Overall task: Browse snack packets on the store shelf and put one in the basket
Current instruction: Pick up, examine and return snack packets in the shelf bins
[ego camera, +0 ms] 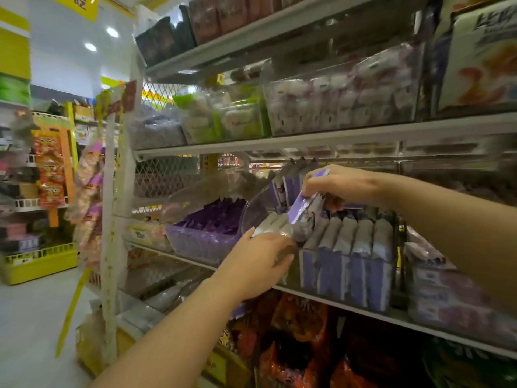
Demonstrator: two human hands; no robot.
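Picking stage, roughly the middle of the task: the right hand point(335, 182) has its fingers point(309, 189) pinched on the top edge of 1 purple packet point(305, 210). The packet is tilted and partly raised above the row of packets point(352, 233) standing in the clear bin point(347, 275) on the middle shelf point(391, 317). Its lower end sits low among the row, so it looks not yet clear of the bin. The left hand point(257, 264) is at the bin's front corner, fingers curled on the clear flap point(257, 214) and apparently holding it up; the blur makes the exact contact hard to read. A purple tub point(201, 243) of other packets sits just beside the bin on the left, untouched. Done, as I judge it: browsing and choosing. Left to do: lift the packet free, let the flap go, and drop the packet in the basket. No basket is in view, so its place can't be told.
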